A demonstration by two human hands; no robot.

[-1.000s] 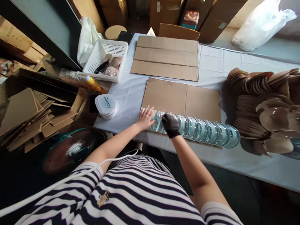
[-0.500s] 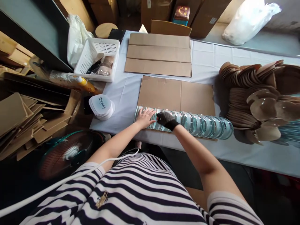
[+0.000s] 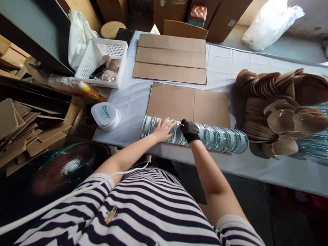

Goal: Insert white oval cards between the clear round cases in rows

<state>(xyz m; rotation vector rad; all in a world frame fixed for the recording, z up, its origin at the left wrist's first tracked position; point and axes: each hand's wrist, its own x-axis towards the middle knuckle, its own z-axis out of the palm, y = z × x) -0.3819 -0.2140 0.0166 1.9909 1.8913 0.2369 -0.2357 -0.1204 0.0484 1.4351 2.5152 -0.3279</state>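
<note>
Left hand wide, right hand curled, grip unclear — both on the plastic stack, just inside the surface's near edge.

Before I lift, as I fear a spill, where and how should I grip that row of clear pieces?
Probably at both ends, one palm from each side, pressing inward: the row of clear pieces is long, with rims set side by side, so a middle grip could let the ends sag. The left hand and gloved right hand lie on its top.
</note>
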